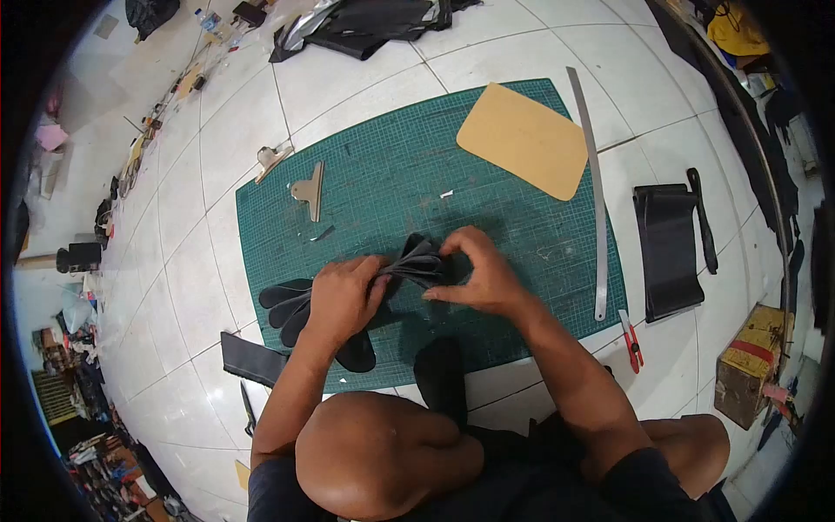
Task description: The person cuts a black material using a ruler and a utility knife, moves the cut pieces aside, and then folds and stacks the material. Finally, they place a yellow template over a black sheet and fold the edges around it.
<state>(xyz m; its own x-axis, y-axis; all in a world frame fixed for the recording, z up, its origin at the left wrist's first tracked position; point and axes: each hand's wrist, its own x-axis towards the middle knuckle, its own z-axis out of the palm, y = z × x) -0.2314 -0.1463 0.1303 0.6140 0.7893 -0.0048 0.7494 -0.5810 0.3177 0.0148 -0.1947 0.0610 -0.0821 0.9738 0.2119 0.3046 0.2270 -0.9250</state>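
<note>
My left hand [344,296] is closed around the middle of a bundle of black strips with rounded ends, which look like leather or a similar sheet material. On the left, the rounded ends of the strips [283,304] fan out over the green cutting mat. To the right of that grip, the other strip ends [421,263] stand up in a loose fan. My right hand [474,274] curves about this fan, index finger at its upper right side and thumb at its lower edge. Another dark rounded piece [441,374] lies at the mat's near edge.
On the cutting mat [374,183] lie a tan rounded board [524,139] and a metal bulldog clip [310,191]; a second clip [271,162] is at its edge. A steel ruler [595,209], a red cutter [632,344] and folded black material [668,252] lie to the right.
</note>
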